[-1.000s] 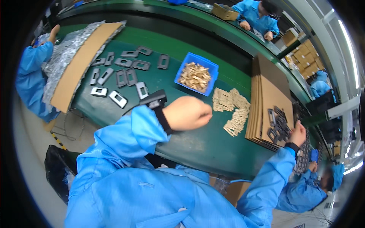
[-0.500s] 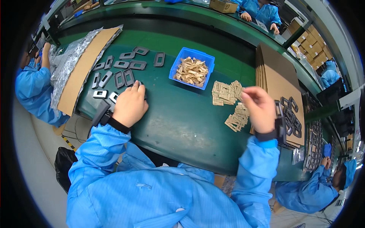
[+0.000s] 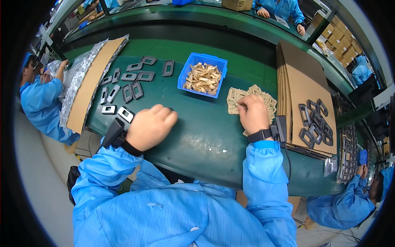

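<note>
My left hand (image 3: pixel 151 126) is raised over the table's left half with its fingers curled. A dark edge peeks out at its fingertips; the rest of what it holds is hidden. Left of it lie several loose dark rectangular plastic frames (image 3: pixel 136 89), a few with pale silvery faces, such as the near frame (image 3: pixel 126 114). My right hand (image 3: pixel 254 113) is over a spread of flat tan printed pieces (image 3: pixel 234 96), thumb and forefinger pinched together. Whether a piece is between them cannot be made out. A blue bin (image 3: pixel 223 71) between and beyond the hands holds many crumpled tan strips (image 3: pixel 203 78).
Stacked cardboard sheets (image 3: pixel 302 78) stand on the right, with several dark frames (image 3: pixel 316 121) on top. A cardboard strip on silvery wrap (image 3: pixel 88 82) borders the left side. Co-workers in blue sit left, right and across. White specks (image 3: pixel 224 151) dot the green table (image 3: pixel 193 140).
My left hand has moved right, away from the loose frames, with a dark thing at its fingertips. My right hand has shifted left over the tan pieces. The whole view has shifted slightly.
</note>
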### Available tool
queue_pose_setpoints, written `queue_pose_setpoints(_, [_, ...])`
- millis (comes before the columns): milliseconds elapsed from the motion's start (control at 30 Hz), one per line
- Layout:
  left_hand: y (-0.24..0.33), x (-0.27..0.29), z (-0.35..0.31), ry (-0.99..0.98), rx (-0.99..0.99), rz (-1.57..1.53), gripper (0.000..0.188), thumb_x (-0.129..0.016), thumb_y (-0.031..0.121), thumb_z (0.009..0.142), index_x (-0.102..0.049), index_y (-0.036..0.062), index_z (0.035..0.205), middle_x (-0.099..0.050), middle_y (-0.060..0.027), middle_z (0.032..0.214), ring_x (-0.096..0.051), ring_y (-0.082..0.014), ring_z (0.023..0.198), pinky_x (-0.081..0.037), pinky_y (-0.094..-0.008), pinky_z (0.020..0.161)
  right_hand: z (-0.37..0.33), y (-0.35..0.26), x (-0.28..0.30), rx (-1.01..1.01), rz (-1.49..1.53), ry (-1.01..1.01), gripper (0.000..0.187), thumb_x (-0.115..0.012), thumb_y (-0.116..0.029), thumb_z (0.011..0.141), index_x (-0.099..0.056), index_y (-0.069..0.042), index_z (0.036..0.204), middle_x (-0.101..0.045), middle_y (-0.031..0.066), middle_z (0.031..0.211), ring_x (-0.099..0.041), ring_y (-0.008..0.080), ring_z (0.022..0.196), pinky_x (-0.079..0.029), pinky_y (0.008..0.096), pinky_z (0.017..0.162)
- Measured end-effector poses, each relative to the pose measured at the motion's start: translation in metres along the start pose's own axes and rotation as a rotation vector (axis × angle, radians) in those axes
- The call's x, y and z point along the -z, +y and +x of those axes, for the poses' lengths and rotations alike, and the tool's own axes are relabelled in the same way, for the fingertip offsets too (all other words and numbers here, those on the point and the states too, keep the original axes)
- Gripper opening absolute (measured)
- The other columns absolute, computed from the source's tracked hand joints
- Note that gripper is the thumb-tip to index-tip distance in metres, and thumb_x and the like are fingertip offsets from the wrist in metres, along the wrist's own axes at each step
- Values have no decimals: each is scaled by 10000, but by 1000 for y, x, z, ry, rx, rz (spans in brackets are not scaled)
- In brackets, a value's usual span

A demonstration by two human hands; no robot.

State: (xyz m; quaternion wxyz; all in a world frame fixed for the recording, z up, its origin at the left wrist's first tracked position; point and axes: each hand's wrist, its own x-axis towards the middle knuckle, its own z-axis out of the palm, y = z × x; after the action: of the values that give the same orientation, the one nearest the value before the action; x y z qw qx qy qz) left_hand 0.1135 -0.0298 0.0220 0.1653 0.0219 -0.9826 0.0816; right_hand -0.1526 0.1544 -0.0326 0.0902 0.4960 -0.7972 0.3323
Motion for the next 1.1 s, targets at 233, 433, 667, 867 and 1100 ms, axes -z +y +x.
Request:
queue_pose_setpoints(233, [50,2,49,-113,-216,-217,320,-569,138,801,-674,88,1100,-635,-35,906,-645,-208,864,-542,-328,672,0,2,0,30,45,62,93,-717,-7,737,-697,-54,816,-656,112,855,-592,335,880,-484,425,797])
queue_pose_setpoints(433, [54,-10,89,-213,-216,-461,331,-629,152,827,-649,89,1151,-680,-101,844,-678,-298,793,-530,-407,669,-1,3,3,-74,152,50,122,-758,-25,718,-711,-44,828,-675,105,851,-624,311,841,-506,403,756])
queue_pose_setpoints(667, [43,-39,114,93,-53,-668,431,-716,204,866,-608,62,1258,-703,-129,882,-684,-284,736,-537,-382,653,-1,0,3,-271,377,11,210,-762,29,714,-695,-28,904,-659,96,834,-628,246,815,-509,345,731])
queue_pose_setpoints(867, [36,-41,108,20,243,-1114,263,-629,139,962,-636,2,1186,-720,-70,874,-601,-63,641,-485,-237,581,0,-11,8,-167,276,45,224,-761,20,723,-682,-33,926,-663,90,843,-622,251,813,-509,350,734])
queue_pose_setpoints(1100, [30,-52,104,-39,395,-1555,225,-562,158,1010,-649,-15,1127,-717,-72,914,-615,-59,713,-506,-215,583,0,-10,10,-348,306,-62,191,-725,26,773,-685,-32,950,-678,93,869,-632,237,790,-514,328,726])
